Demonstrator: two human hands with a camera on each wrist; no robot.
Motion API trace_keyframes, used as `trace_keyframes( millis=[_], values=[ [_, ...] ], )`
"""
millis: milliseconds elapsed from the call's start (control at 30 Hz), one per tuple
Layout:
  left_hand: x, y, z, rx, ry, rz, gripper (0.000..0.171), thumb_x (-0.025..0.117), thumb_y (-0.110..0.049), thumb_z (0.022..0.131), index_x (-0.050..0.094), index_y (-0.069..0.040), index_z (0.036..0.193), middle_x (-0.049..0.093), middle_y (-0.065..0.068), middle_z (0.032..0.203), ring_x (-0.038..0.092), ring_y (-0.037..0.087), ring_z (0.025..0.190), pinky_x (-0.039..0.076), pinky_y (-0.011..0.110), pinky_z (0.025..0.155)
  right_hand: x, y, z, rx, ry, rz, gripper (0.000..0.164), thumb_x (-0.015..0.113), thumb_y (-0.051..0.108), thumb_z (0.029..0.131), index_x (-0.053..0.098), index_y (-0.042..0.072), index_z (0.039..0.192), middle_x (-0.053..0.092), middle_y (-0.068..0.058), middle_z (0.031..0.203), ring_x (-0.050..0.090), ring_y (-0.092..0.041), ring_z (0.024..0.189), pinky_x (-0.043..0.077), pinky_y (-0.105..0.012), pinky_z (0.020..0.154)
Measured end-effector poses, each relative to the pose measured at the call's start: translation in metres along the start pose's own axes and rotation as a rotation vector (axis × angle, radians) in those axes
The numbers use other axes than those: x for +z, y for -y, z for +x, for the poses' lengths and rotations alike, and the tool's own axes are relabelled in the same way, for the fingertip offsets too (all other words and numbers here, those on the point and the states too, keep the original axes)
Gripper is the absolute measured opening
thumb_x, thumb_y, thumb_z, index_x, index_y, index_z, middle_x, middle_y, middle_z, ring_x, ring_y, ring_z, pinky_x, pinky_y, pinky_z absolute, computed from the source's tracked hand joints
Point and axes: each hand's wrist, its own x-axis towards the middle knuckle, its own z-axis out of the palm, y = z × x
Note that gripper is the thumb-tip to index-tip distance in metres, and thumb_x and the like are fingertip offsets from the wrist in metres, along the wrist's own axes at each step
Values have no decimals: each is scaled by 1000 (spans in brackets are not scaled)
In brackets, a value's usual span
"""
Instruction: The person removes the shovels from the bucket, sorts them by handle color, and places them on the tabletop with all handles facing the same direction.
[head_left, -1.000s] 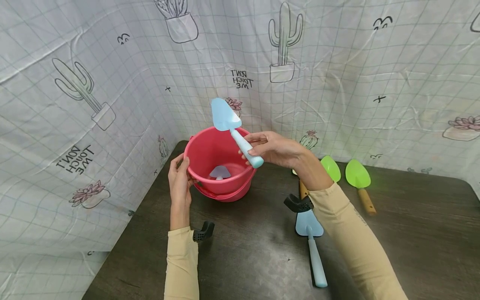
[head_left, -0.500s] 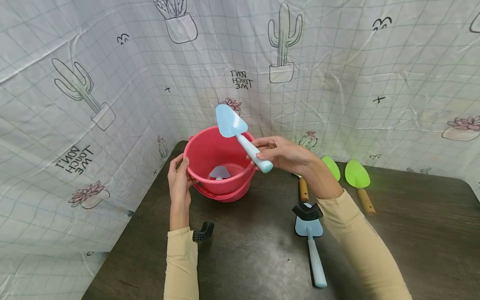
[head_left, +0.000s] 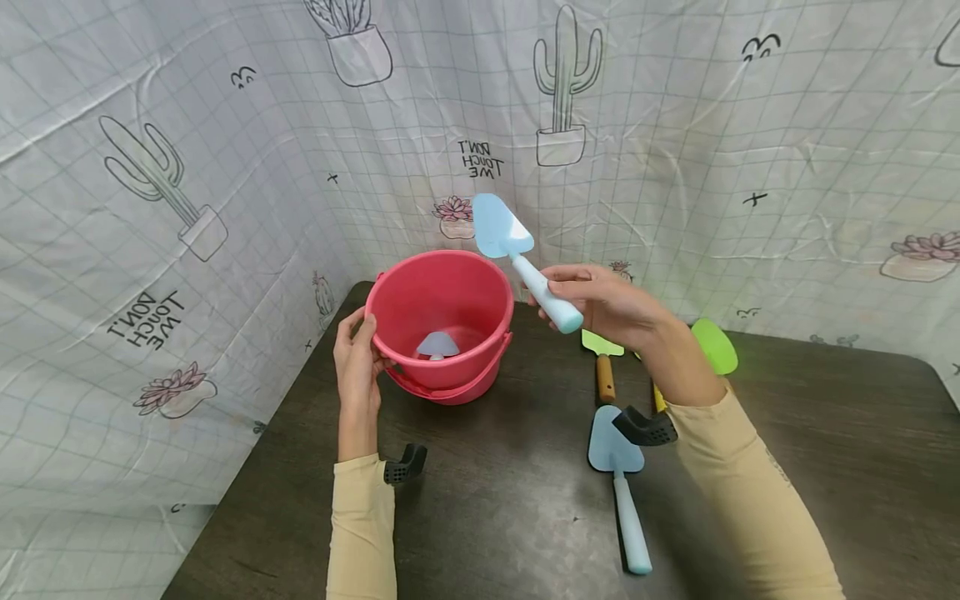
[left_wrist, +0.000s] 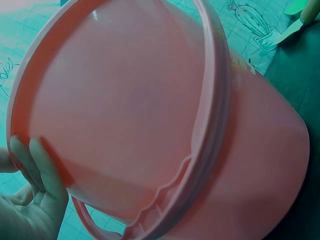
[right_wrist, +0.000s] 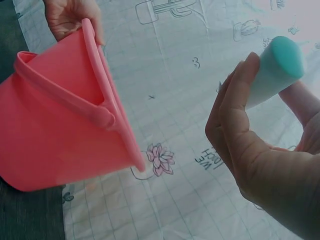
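Blue trowel [head_left: 524, 267]: held aloft off the surface [head_left: 510, 500], near the right rim of the bucket [head_left: 474, 367], blade angled up and leftward.
Right hand [head_left: 603, 298]: handle pinched between thumb and fingers; butt end bare.
Trowel feel: judged light and stiff; smooth handle may twist if pinched loosely, so best taken mid-handle.
Bucket: rested on the surface; grey blade [head_left: 438, 342] seen inside, lower part hidden by the near wall.
Left hand [head_left: 356, 362]: rim gripped at the left, fingers on both sides of the wall.
Bucket feel: plastic by its look, probably light and apt to flex or slide; rim judged the surest hold.
Lying right: second trowel [head_left: 623, 496], handle nearest; wood-handled trowel [head_left: 604, 367] just past its tip, contact unclear; green blade [head_left: 716, 346] farther right, handle hidden.
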Motion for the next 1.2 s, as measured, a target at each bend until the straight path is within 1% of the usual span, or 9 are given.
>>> trace_keyframes(
  millis=[100,233,333,433,533,667,833,967,1200],
  values=[
    [0,0,0,-1,-4,0,41,58,-21,107,52,-6,144,72,12,95,66,10,58,52,21,55,-5,0,-6,-3,1,-2,21,56,12,105,65,5,122,69,-8,109,65,-18,91,54,-29,79],
    [1,0,-1,-1,-9,3,40,58,-21,107,52,-7,144,71,20,104,66,10,59,52,21,55,-12,-2,-13,1,-3,-11,21,55,11,105,67,5,121,70,-7,108,65,-18,89,54,-28,77],
    [1,0,-1,0,-8,8,41,58,-22,107,52,-7,144,72,17,103,66,8,59,52,21,55,-17,-3,-19,2,-4,-26,19,54,10,105,69,7,116,71,-6,106,65,-17,88,53,-29,76],
    [2,0,-1,-4,-7,11,41,58,-22,107,52,-7,144,72,11,97,65,8,58,52,21,55,-21,-3,-23,3,-2,-32,19,55,9,104,69,7,117,72,-6,104,65,-17,88,53,-29,75],
    [1,0,-1,-6,-4,11,41,58,-23,107,52,-7,144,71,8,92,64,7,57,52,22,55,-25,-3,-28,0,15,-31,19,57,10,104,68,6,119,72,-5,104,66,-16,88,55,-30,74],
    [1,0,-1,-4,-5,11,40,58,-22,107,52,-7,144,71,12,95,64,8,57,52,22,55,-29,-4,-33,-9,44,-23,19,58,11,104,69,8,119,73,-5,104,66,-17,91,55,-30,74],
    [1,1,-1,-5,-11,9,40,58,-23,107,52,-7,143,71,17,101,64,8,58,52,22,55,-33,-7,-40,3,40,-9,20,58,10,104,67,8,122,73,-5,105,66,-18,91,55,-30,75],
    [1,0,-1,-7,-13,4,40,58,-23,107,52,-8,143,72,15,100,65,9,59,52,22,56,-38,-10,-45,14,46,6,20,57,7,103,64,7,123,73,-7,105,68,-19,91,55,-31,78],
    [2,0,-2,1,-14,-1,39,57,-21,107,52,-7,143,72,15,98,65,9,58,53,21,55,-48,-18,-56,19,13,8,20,58,2,102,63,8,120,70,-8,106,69,-21,93,57,-37,79]
  ],
)
